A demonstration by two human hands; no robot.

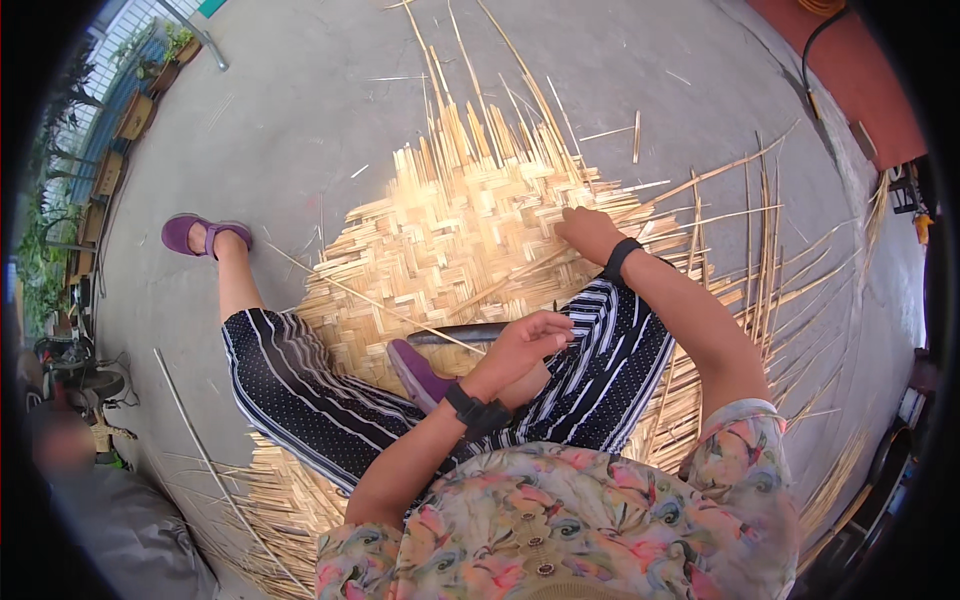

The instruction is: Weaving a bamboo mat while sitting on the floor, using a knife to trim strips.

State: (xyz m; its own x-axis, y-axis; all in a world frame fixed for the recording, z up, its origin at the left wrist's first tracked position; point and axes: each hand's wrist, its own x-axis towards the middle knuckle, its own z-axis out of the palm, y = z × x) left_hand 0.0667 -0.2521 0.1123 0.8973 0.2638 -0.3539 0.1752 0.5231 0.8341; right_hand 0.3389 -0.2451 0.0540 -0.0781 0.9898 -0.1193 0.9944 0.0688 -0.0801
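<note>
A large herringbone mat of pale split-cane strips [400, 255] lies under and around my legs. My right hand [590, 234] is down on its right part, fingers closed at a long strip [690, 185] that crosses the mat diagonally; the fingertips are partly hidden. Nearer to me, my left hand [535, 340] hovers over my bent right leg, fingers loosely curled and apart, with nothing visible in it. Beside that hand a dark, long blade-like tool [455, 334] rests on the mat. One thin loose strip [370, 297] slants across the weave toward my left wrist.
Unwoven strip ends [765, 230] fan out to the right, and others [460, 90] stick out at the far edge. A thin rod [200, 420] lies on the concrete floor at left. Planters [133, 115] line the left side; a person [110, 500] is at lower left.
</note>
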